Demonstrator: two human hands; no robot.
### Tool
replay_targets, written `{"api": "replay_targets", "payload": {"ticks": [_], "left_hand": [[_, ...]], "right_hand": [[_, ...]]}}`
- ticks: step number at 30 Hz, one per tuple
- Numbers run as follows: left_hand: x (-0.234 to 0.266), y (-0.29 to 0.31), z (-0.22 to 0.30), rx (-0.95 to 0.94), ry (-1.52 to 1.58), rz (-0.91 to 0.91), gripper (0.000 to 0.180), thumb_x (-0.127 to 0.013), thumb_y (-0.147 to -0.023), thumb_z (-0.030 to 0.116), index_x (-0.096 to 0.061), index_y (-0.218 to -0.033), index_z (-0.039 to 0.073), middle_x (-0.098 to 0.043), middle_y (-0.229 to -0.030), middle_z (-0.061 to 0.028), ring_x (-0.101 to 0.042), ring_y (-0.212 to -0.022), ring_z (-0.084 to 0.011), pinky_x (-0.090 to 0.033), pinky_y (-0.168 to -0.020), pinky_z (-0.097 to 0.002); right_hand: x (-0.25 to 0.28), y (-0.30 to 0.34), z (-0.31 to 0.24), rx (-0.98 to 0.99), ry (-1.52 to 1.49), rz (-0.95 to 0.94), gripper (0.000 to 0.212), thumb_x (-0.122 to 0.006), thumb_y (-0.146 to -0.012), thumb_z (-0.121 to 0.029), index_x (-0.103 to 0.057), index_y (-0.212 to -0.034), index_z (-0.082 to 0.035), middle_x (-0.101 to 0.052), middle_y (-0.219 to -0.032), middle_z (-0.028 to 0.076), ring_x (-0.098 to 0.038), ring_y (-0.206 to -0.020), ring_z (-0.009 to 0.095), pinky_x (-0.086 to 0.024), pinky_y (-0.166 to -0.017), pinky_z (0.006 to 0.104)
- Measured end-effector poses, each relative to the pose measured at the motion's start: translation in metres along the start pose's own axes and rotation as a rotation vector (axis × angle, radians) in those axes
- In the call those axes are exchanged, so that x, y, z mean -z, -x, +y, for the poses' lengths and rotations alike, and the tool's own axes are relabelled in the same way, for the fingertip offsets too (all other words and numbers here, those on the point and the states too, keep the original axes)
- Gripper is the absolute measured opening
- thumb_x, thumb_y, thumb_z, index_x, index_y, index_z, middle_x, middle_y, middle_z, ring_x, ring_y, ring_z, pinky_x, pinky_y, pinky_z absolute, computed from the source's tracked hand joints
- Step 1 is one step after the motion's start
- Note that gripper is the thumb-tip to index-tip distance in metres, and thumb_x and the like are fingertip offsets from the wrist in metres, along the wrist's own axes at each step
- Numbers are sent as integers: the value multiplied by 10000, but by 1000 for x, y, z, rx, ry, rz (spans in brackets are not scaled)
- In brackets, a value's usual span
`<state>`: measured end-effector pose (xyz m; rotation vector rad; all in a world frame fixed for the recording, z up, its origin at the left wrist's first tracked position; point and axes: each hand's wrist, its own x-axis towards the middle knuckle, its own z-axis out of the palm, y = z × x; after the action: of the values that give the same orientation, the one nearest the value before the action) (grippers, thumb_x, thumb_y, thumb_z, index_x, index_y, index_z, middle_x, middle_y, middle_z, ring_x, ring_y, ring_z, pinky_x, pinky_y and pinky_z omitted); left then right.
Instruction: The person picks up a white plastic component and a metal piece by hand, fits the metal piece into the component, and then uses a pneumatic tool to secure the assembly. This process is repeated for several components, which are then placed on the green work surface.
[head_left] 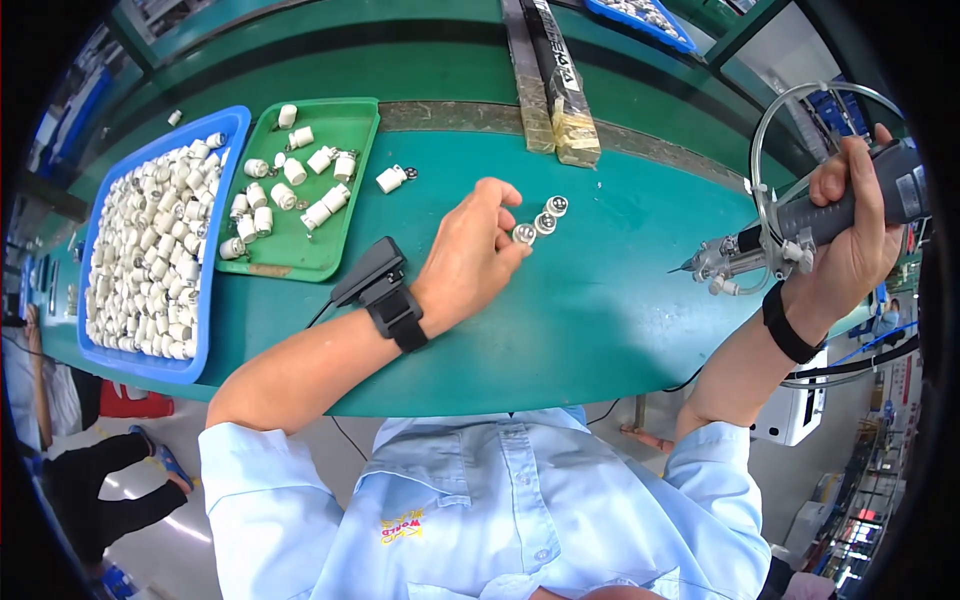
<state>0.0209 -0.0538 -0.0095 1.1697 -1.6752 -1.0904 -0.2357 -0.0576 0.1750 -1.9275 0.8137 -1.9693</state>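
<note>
My left hand rests low over the green tabletop, fingers curled, with thumb and fingertips closed around the nearest of three small white parts. These stand in a short slanting row, each a white cylinder with metal pieces in its upward face. The other two white parts lie just beyond my fingertips. Out to the right, my right hand is wrapped round a dark grey power screwdriver. Its thin tip points left, above the table and apart from the parts. A clear hose loops over the tool.
A blue tray heaped with white cylinders stands at the far left, beside a green tray with several more. One loose white cylinder lies nearby. Two taped bars cross the back edge. A person is at lower left.
</note>
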Motion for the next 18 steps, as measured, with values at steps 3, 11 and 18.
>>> {"api": "replay_targets", "payload": {"ticks": [3,11,18], "left_hand": [[-1,-10,-3,-37,-51,64,495,-703,-750,-46,-463,-1177,28,-544,-980,-110,-596,-744,-150,-505,-652,-291],[49,-14,12,-398,-955,257,333,-660,-703,-26,-540,-1011,10,-540,-982,-170,-578,-821,-311,-520,-679,-385],[88,-10,-8,-278,-1298,195,268,-630,-677,-19,-574,-939,2,-581,-837,-155,-579,-814,-329,-528,-658,-409]], "right_hand": [[12,2,6,-21,11,36,416,-662,-877,-44,-496,-1225,111,-594,-858,134,-551,-659,143,-441,-581,265],[19,9,7,54,110,186,342,-610,-903,-16,-513,-1208,105,-628,-927,190,-599,-719,171,-482,-666,277],[18,13,-13,229,186,295,385,-607,-918,-101,-486,-1243,66,-562,-1090,236,-628,-842,230,-516,-803,307]]}}
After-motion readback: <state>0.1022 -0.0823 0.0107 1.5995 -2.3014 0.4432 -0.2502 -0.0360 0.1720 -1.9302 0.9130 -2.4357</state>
